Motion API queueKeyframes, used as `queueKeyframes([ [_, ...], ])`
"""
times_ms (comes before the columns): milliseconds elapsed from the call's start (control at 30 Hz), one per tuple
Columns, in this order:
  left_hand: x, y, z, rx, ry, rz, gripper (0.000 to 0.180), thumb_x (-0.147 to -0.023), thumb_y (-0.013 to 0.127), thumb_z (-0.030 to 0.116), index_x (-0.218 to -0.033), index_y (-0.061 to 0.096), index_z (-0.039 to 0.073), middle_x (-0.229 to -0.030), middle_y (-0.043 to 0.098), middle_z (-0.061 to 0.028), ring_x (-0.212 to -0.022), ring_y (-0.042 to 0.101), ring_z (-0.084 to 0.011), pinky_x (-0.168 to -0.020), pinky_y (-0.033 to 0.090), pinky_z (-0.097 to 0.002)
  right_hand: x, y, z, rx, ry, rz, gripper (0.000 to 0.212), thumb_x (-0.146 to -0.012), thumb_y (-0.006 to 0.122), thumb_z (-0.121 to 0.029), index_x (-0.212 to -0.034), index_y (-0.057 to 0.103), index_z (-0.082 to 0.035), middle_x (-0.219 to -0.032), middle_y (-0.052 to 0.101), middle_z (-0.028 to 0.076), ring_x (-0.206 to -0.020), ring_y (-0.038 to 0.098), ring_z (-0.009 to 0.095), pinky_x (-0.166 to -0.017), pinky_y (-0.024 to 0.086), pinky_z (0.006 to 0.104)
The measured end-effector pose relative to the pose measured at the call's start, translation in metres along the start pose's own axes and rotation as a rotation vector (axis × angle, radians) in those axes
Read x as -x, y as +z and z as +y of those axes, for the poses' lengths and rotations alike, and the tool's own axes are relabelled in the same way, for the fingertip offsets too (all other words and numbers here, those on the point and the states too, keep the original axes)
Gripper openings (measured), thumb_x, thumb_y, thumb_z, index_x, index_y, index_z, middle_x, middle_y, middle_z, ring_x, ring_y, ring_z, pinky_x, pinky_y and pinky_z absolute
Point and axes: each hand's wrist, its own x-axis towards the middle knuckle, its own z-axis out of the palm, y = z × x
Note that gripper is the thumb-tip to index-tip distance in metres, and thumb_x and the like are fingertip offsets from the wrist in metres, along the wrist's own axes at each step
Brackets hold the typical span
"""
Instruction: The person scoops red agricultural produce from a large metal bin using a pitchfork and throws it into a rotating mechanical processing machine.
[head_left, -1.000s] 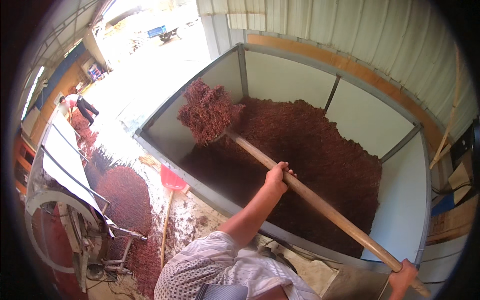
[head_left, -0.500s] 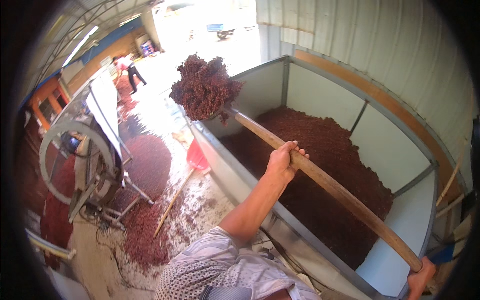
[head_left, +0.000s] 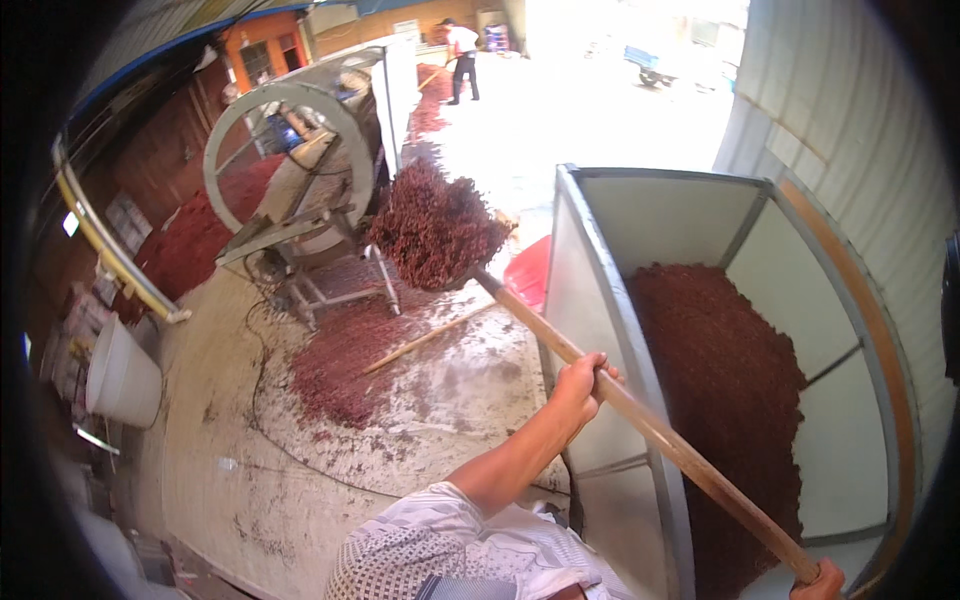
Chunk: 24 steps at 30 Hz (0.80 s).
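Observation:
My left hand point(head_left: 583, 388) is wrapped round the middle of a long wooden shovel shaft point(head_left: 690, 462). Near the lower right edge, my right hand point(head_left: 820, 580) grips the end of the same shaft. A big heap of dark red, crumbly grain-like material point(head_left: 432, 228) covers the shovel's head and hides its blade. The loaded end is held out past the left wall of a metal-framed bin point(head_left: 605, 320), above the floor. Inside the bin lies a deep layer of similar brown-red material point(head_left: 715, 400), beneath the shaft.
A machine with a large wheel point(head_left: 215, 160) stands left of the load. Below it, reddish material point(head_left: 345, 375) is spread on the floor near a red shovel point(head_left: 530, 272) and a dark cable point(head_left: 262, 400). A white bucket point(head_left: 125, 375) stands left; another person point(head_left: 462, 60) works far back.
The view has turned left. The loaded shovel has swung away from the bin's far corner to outside its left wall, toward the wheeled machine. Both hands keep their grip. The distant person stands more upright.

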Motion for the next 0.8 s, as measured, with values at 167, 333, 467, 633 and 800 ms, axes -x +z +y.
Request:
queueKeyframes([
  [167,-0.012,-0.065,0.071,0.044,0.115,0.161,0.004,-0.083,0.05,0.003,-0.082,0.047,0.0,-0.068,0.049,-0.0096,-0.061,0.054,-0.0237,-0.065,0.053,-0.0442,-0.035,-0.041,-0.099,-0.022,-0.271,-0.091,0.033,-0.07,0.06,-0.028,-0.098,0.065,-0.011,-0.093,0.064,0.015,-0.085,0.06,0.034,-0.073,0.047,0.0441],
  [333,-0.019,-0.108,0.163,0.03,0.256,0.273,0.006,-0.08,0.052,0.005,-0.08,0.047,0.001,-0.064,0.05,-0.0113,-0.061,0.055,-0.0248,-0.064,0.051,-0.0422,-0.041,-0.033,-0.21,-0.212,-0.471,0.091,0.02,-0.057,0.063,-0.015,-0.068,0.048,-0.006,-0.066,0.049,0.019,-0.067,0.05,0.041,-0.057,0.039,0.0446],
  [467,0.02,-0.09,0.268,-0.103,0.475,0.575,0.008,-0.077,0.054,0.006,-0.076,0.046,0.002,-0.059,0.049,-0.0101,-0.056,0.054,-0.0251,-0.063,0.051,-0.0417,-0.027,-0.019,-0.317,-0.426,-0.708,0.316,0.027,-0.049,0.063,-0.01,-0.049,0.037,-0.006,-0.049,0.041,0.02,-0.05,0.05,0.04,-0.045,0.036,0.0416],
  [633,0.026,-0.086,0.336,-0.086,0.644,0.427,0.013,-0.084,0.053,0.008,-0.085,0.044,-0.001,-0.071,0.048,-0.0063,-0.068,0.052,-0.015,-0.061,0.048,-0.0231,0.022,-0.061,-0.454,-0.526,-0.87,-0.269,0.023,-0.062,0.067,-0.022,-0.069,0.055,-0.004,-0.065,0.059,0.017,-0.066,0.059,0.037,-0.058,0.046,0.0387],
  [800,0.016,-0.124,0.361,-0.034,0.687,0.375,0.02,-0.077,0.059,0.005,-0.089,0.044,-0.002,-0.07,0.048,-0.0068,-0.065,0.052,-0.016,-0.062,0.048,-0.0281,0.063,-0.107,-0.586,-0.617,-1.242,-0.815,0.033,-0.073,0.067,-0.03,-0.082,0.058,0.0,-0.065,0.06,0.016,-0.063,0.062,0.028,-0.06,0.047,0.0355],
])
